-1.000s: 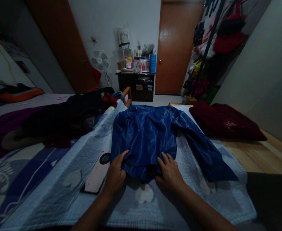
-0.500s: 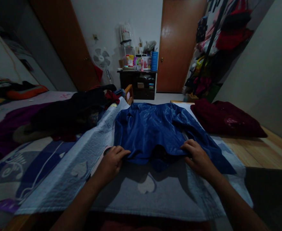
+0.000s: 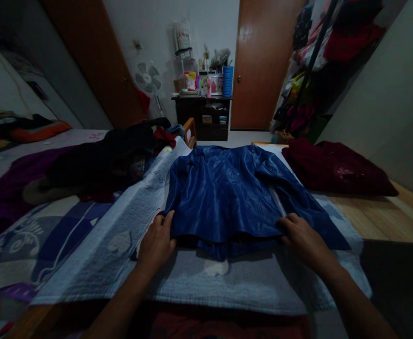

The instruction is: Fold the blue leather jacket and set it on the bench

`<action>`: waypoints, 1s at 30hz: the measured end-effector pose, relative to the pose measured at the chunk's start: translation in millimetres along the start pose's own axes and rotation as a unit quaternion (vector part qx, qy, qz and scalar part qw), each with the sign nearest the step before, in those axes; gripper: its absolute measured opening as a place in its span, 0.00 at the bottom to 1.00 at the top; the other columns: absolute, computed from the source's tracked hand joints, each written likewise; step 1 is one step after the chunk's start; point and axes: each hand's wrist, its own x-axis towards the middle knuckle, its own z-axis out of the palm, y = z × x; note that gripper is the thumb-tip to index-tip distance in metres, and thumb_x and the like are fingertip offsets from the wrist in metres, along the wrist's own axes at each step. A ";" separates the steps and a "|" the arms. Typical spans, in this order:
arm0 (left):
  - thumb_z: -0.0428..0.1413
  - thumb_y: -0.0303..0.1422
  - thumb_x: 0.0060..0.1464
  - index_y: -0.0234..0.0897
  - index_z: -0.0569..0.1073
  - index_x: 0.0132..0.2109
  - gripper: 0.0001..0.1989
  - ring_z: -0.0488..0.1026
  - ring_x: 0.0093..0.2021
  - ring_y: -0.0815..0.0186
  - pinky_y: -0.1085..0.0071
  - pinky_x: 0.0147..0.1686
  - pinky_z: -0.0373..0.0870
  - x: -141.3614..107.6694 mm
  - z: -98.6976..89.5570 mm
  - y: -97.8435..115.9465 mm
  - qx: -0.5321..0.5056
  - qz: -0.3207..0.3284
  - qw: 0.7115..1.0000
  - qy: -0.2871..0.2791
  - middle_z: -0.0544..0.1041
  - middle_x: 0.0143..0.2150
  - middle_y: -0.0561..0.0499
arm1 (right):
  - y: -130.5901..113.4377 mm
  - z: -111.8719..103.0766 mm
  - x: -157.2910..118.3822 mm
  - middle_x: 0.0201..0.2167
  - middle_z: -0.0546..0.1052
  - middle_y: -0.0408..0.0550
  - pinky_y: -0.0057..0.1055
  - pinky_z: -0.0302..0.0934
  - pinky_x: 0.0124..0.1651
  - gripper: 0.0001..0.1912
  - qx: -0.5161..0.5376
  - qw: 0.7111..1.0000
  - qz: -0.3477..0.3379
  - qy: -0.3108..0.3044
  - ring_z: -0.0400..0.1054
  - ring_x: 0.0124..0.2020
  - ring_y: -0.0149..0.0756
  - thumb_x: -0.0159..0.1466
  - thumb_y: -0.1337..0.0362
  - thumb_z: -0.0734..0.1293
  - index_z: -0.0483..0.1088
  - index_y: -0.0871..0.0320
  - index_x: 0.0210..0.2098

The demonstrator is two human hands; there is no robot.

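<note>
A shiny blue jacket (image 3: pixel 224 193) lies spread on a light blue quilt (image 3: pixel 263 287) with heart patterns, its hem toward me. My left hand (image 3: pixel 158 240) is closed at the left end of the hem, fingers on the jacket's edge. At the right end of the hem, my right hand (image 3: pixel 300 238) pinches the blue fabric. One sleeve stretches out to the right, beyond my right hand. The hem hangs in a slight curve between both hands, with a lower layer of the jacket showing beneath it.
Folded dark red clothing (image 3: pixel 340 169) rests on the wooden surface (image 3: pixel 386 221) at the right. Dark clothes (image 3: pixel 97 160) are heaped at the left, beside a purple cloth (image 3: pixel 23 179). Farther back stand a dark cabinet (image 3: pixel 188 115) and a fan (image 3: pixel 147 77).
The hem has been pulled straighter and wider, and its raised middle fold has dropped. My left hand has moved left and slightly down; my right hand has moved right and slightly down.
</note>
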 end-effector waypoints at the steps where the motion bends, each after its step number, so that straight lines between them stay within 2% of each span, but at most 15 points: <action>1: 0.52 0.26 0.51 0.36 0.55 0.67 0.36 0.71 0.50 0.55 0.62 0.47 0.69 -0.1 1.1 1.5 0.008 -0.011 1.000 -0.016 0.66 0.55 0.40 | -2.3 3.0 -2.0 0.45 0.71 0.54 0.34 0.61 0.46 0.18 -0.023 1.000 -0.002 0.005 0.67 0.43 0.42 0.59 0.71 0.63 0.72 0.56 0.48; 3: 0.49 0.23 0.52 0.38 0.54 0.68 0.36 0.74 0.45 0.58 0.65 0.43 0.70 0.6 2.1 3.0 0.017 -0.018 0.998 -0.052 0.70 0.51 0.42 | -6.1 7.3 -5.3 0.45 0.71 0.54 0.33 0.61 0.45 0.20 -0.048 0.999 -0.005 0.009 0.67 0.42 0.40 0.59 0.74 0.60 0.72 0.55 0.49; 5: 0.46 0.19 0.51 0.39 0.57 0.67 0.35 0.75 0.42 0.60 0.66 0.41 0.70 2.3 0.9 1.2 0.009 -0.015 0.998 -0.065 0.73 0.46 0.44 | -7.0 7.6 -7.5 0.45 0.71 0.53 0.31 0.61 0.43 0.21 -0.052 0.998 -0.001 0.019 0.67 0.40 0.38 0.61 0.76 0.57 0.72 0.54 0.49; 9: 0.45 0.18 0.49 0.40 0.71 0.58 0.30 0.73 0.45 0.60 0.66 0.45 0.69 7.1 -9.6 -14.6 -0.013 0.020 1.000 0.015 0.73 0.46 0.45 | 2.5 -3.0 -10.2 0.46 0.72 0.52 0.34 0.61 0.44 0.22 -0.061 0.996 0.003 0.068 0.65 0.41 0.41 0.61 0.75 0.56 0.72 0.52 0.49; 12: 0.46 0.20 0.50 0.42 0.77 0.51 0.25 0.70 0.45 0.56 0.61 0.46 0.68 9.6 -21.8 -30.9 0.018 0.041 0.996 0.080 0.72 0.45 0.44 | 14.8 -10.7 -11.9 0.46 0.73 0.53 0.38 0.61 0.46 0.23 -0.072 0.991 0.002 0.113 0.64 0.43 0.45 0.60 0.76 0.57 0.73 0.54 0.50; 14: 0.47 0.20 0.51 0.44 0.79 0.49 0.24 0.69 0.45 0.54 0.58 0.45 0.67 10.5 -28.2 -38.4 0.049 0.039 0.994 0.094 0.72 0.46 0.43 | 20.9 -11.5 -12.6 0.46 0.73 0.54 0.38 0.61 0.47 0.24 -0.079 0.989 0.006 0.126 0.64 0.43 0.45 0.59 0.77 0.57 0.73 0.55 0.49; 17: 0.48 0.22 0.53 0.44 0.80 0.45 0.20 0.67 0.47 0.51 0.53 0.48 0.64 10.6 -30.2 -39.3 0.076 0.045 0.993 0.075 0.73 0.48 0.43 | 21.0 -7.2 -12.6 0.44 0.73 0.54 0.39 0.60 0.46 0.24 -0.092 0.990 0.002 0.107 0.63 0.42 0.45 0.59 0.77 0.57 0.74 0.55 0.48; 20: 0.50 0.21 0.53 0.42 0.80 0.43 0.18 0.65 0.53 0.47 0.48 0.53 0.60 7.8 -23.4 -26.1 0.089 0.080 0.991 0.059 0.73 0.53 0.41 | 7.9 0.1 -12.6 0.45 0.73 0.56 0.41 0.59 0.44 0.20 -0.113 0.991 0.009 0.076 0.63 0.43 0.47 0.60 0.74 0.58 0.75 0.55 0.46; 23: 0.52 0.19 0.49 0.43 0.77 0.50 0.23 0.63 0.57 0.47 0.47 0.57 0.57 2.0 -13.6 -2.8 0.065 0.137 0.987 0.054 0.70 0.58 0.42 | -13.8 9.8 -13.3 0.51 0.72 0.56 0.47 0.55 0.51 0.19 -0.125 0.989 -0.002 0.084 0.61 0.51 0.51 0.60 0.71 0.61 0.74 0.53 0.48; 27: 0.53 0.19 0.50 0.42 0.73 0.55 0.26 0.62 0.60 0.50 0.51 0.59 0.56 -1.1 2.0 29.1 -0.002 0.232 0.972 0.036 0.69 0.61 0.44 | -38.2 28.4 -10.2 0.58 0.69 0.52 0.55 0.38 0.64 0.22 -0.113 0.987 -0.064 0.094 0.53 0.62 0.52 0.60 0.70 0.63 0.71 0.49 0.53; 30: 0.52 0.22 0.55 0.41 0.74 0.52 0.19 0.68 0.56 0.55 0.56 0.56 0.60 6.8 14.2 42.7 -0.051 0.271 0.961 -0.013 0.74 0.57 0.44 | -44.1 38.2 -2.7 0.52 0.73 0.47 0.55 0.32 0.65 0.16 -0.090 0.990 -0.098 0.055 0.55 0.61 0.49 0.63 0.69 0.63 0.74 0.47 0.46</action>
